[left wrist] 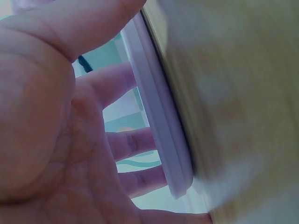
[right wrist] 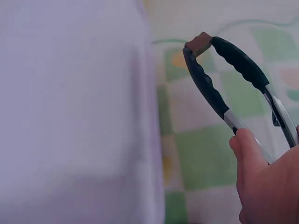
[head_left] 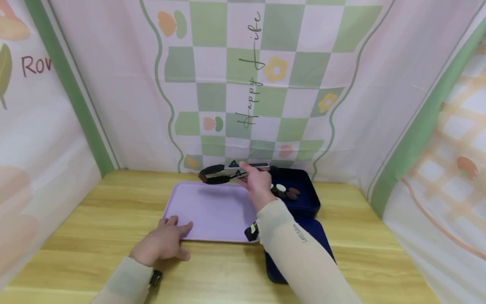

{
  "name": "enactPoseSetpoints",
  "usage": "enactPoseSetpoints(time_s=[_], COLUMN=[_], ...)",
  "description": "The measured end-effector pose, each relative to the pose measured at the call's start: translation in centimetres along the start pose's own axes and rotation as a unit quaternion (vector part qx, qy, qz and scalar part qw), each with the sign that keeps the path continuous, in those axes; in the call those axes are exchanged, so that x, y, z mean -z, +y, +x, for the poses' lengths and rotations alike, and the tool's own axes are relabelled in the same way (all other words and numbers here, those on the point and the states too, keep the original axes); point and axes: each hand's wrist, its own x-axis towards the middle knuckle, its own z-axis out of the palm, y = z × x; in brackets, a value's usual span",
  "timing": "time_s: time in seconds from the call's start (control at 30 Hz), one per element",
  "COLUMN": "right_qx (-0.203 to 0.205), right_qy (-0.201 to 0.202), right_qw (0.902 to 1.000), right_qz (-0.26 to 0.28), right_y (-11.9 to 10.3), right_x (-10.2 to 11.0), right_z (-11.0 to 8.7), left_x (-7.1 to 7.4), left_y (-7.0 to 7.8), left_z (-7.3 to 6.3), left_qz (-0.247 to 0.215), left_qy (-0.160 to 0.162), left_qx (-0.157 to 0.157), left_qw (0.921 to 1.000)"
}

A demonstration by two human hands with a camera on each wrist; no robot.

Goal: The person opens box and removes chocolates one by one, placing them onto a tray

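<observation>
We see the wooden table running out to the left of the tray, our landmark, with a printed cloth hanging behind it. At the near left corner of the light purple tray, the left hand lies with its fingers spread and its fingertips at the rim; the thumb stands apart from them, over the table just in front of the tray. We see nothing pinched in that hand.

Above the tray's far edge, the tongs point leftward, their black tips pinching a small brown piece. Their two arms bow apart behind the piece, so the tips are not pressed together. The right hand, over the tray's far right part, grips the tongs by their metal arms, and its pale sleeve reaches in from the near right of the tray.

Just right of the tray's far part sits a dark blue box holding a white piece and several brown and dark pieces. Nearer to us, right of the tray, lies another dark blue thing, partly hidden by the sleeve; we cannot tell whether it is a lid.
</observation>
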Motion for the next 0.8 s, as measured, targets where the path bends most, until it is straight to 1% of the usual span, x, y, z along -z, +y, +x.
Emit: enactPoseSetpoints(time_s=[0.13, 0.27, 0.33, 0.53, 0.67, 0.8], right_qx=[-0.001, -0.010, -0.007, 0.006, 0.005, 0.009], right_qy=[-0.005, -0.015, -0.015, -0.013, -0.008, -0.002], right_qw=[0.9998, 0.9998, 0.9998, 0.9989, 0.9981, 0.9975], right_qz=[-0.017, -0.009, -0.010, -0.045, -0.061, -0.071], right_y=[2.1, 3.6, 4.0, 4.7, 5.1, 5.5], right_x=[-1.5, -2.8, -3.4, -4.6, -4.8, -5.0], right_z=[-0.2, -0.2, -0.3, -0.2, -0.2, -0.3], left_x=[0.4, 0.6, 0.7, 1.0, 0.9, 0.8], left_y=[0.2, 0.3, 0.4, 0.4, 0.4, 0.3], left_z=[0.0, -0.3, -0.3, -0.2, -0.3, -0.4], left_qz=[-0.007, -0.013, -0.010, -0.004, -0.001, -0.004], left_qy=[-0.002, -0.007, -0.005, 0.007, 0.005, 0.000], left_qx=[0.001, 0.007, 0.004, -0.011, -0.012, -0.005], left_qw=[1.0000, 0.9999, 0.9999, 0.9999, 0.9999, 1.0000])
